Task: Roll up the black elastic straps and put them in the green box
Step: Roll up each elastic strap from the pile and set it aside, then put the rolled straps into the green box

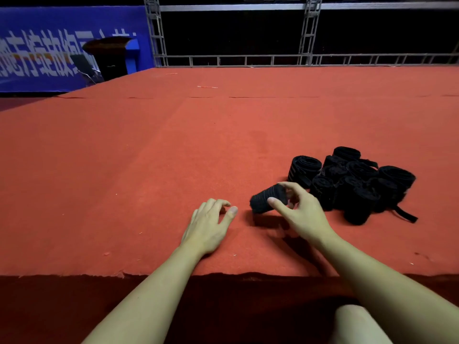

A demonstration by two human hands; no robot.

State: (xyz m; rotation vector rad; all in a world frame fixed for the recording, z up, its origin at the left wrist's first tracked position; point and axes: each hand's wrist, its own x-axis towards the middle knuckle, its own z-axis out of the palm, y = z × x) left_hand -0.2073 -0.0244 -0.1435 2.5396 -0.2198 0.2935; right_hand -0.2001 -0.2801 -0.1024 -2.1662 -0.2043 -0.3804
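My right hand (pixel 301 214) holds a rolled black elastic strap (pixel 267 198) between thumb and fingers, lifted slightly above the red carpet. To its right lies a pile of several rolled black straps (pixel 357 184), one with a loose tail (pixel 406 214) trailing at the front right. My left hand (pixel 208 224) rests on the carpet just left of the held roll, fingers loosely bent and holding nothing. No green box is in view.
The red carpeted platform (pixel 173 150) stretches far ahead and to the left; its front edge (pixel 149 275) runs below my wrists. A metal truss (pixel 308 33) stands behind, with a blue banner (pixel 49 50) and dark lectern (pixel 111 55) at far left. A knee (pixel 355 324) shows below.
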